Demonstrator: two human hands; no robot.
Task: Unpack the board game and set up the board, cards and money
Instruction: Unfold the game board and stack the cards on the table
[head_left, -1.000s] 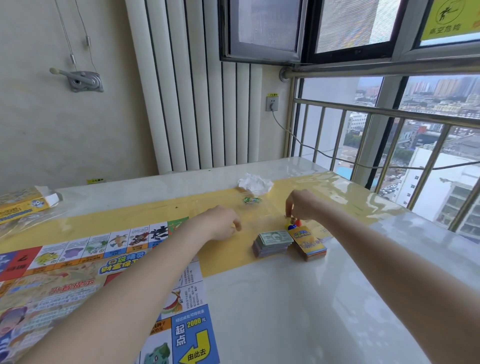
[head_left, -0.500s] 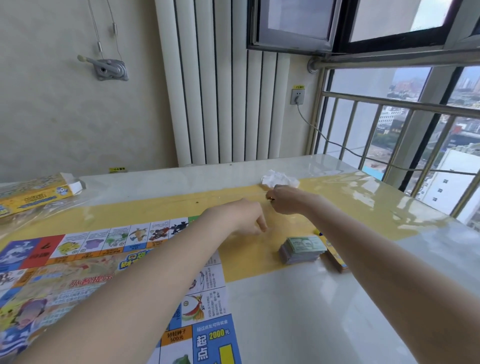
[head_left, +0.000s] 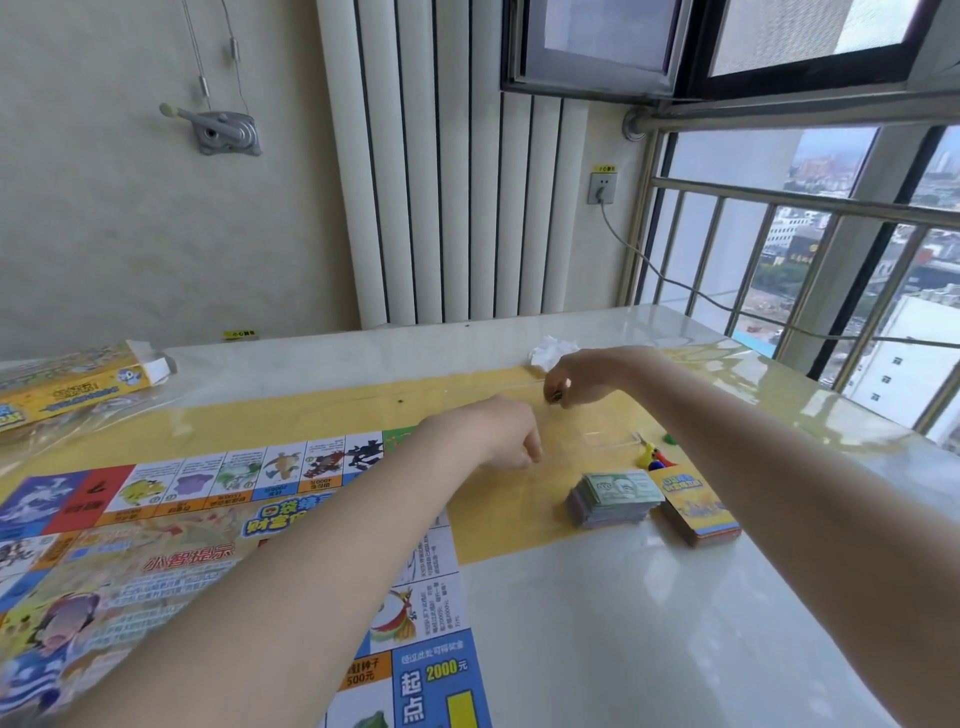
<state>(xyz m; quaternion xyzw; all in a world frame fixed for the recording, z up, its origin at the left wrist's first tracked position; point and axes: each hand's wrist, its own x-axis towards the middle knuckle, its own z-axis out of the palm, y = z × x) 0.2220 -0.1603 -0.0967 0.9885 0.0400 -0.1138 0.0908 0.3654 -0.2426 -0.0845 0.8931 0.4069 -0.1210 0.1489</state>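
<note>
Tabletop clutter: box, crumpled tissue

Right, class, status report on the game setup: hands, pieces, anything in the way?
Right hand pinching a small dark piece. Left hand curled, contents hidden. Board unfolded, money stack and card deck set. Nothing blocking.

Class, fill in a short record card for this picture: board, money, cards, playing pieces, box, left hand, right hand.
board: game board lies unfolded flat on the table, at its left
money: stack of notes on the table, right of the board
cards: yellow-backed deck right beside the notes
playing pieces: small coloured pieces just behind the deck
box: game box at the far left edge
left hand: fingers curled; contents not visible
right hand: pinches a small dark item
</note>
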